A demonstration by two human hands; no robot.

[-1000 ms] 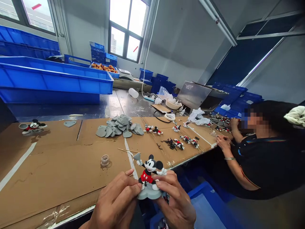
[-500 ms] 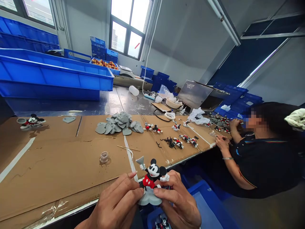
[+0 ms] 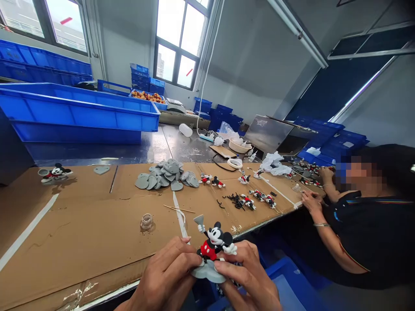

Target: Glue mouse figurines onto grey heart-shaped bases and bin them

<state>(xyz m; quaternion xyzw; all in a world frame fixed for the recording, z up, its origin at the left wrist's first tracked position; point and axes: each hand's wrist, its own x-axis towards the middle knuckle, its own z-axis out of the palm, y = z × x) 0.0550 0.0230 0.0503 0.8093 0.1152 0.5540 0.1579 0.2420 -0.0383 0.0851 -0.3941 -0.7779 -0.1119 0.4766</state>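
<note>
Both of my hands grip one mouse figurine with red shorts and black ears (image 3: 212, 244), just off the table's front edge. It stands upright on a grey base (image 3: 209, 272) and raises a grey cone in one hand. My left hand (image 3: 171, 270) is closed on the base's left side, thumb by the figurine's foot. On the right side, my right hand (image 3: 248, 274) pinches the base with its thumb on top. The fingers hide the figurine's feet and part of the base. A small glass jar (image 3: 147, 222) sits on the cardboard beyond my left hand.
Grey flat bases (image 3: 168, 172) lie heaped on the cardboard (image 3: 94, 224). Several figurines (image 3: 257, 195) and small black curved pieces (image 3: 236, 200) lie to the right. Thin sticks (image 3: 178, 208) are near the middle. Blue crates (image 3: 81, 112) stand behind. A co-worker (image 3: 366, 224) sits at right.
The view has shifted, so the scene appears lower and farther right. The figurine and base have tilted slightly in my hands; both hands keep hold of them.
</note>
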